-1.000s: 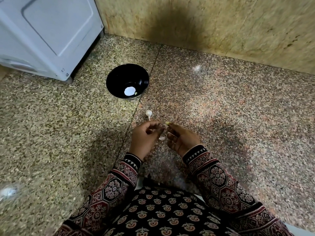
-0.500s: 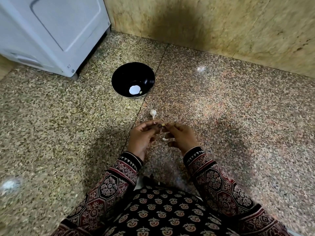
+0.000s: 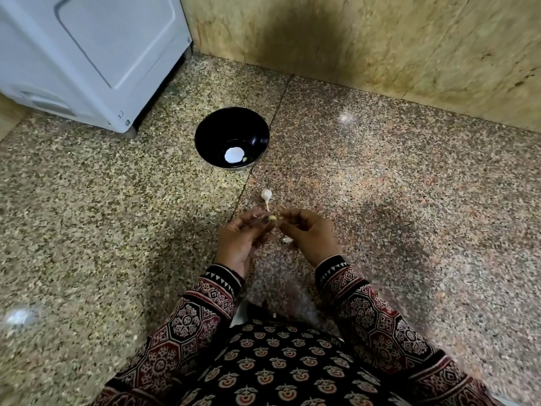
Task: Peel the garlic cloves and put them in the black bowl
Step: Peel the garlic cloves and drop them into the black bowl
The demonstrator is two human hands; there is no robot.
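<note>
I see the left grip (image 3: pixel 240 241), a bare hand, pinching a small pale garlic clove (image 3: pixel 272 218) between its thumb and fingertips. The clove is held up just above the floor (image 3: pixel 409 215). The right grip (image 3: pixel 310 232) is the other bare hand. Its fingers are curled in, and their tips are right next to the clove. I cannot tell if this grip is pinching a bit of skin or holding nothing. Both wrists come out of dark sleeves (image 3: pixel 366 312) with red and white patterns. A tiny white scrap of peel (image 3: pixel 287 239) lies on the floor under the two hands. Just past the fingertips, a small white garlic piece with a thin stalk (image 3: pixel 266 195) sits on the floor. Farther out stands the black bowl (image 3: pixel 216 133), well apart from the hands. Inside it I see a bright white spot and, at the edge of that spot, one little yellow-green clove in the bowl (image 3: pixel 244 159). The floor is speckled stone. To the far left of the bowl is a big white machine (image 3: pixel 87 54). Behind it all is a tan stone wall (image 3: pixel 395 39) with a dark patch on it.
</note>
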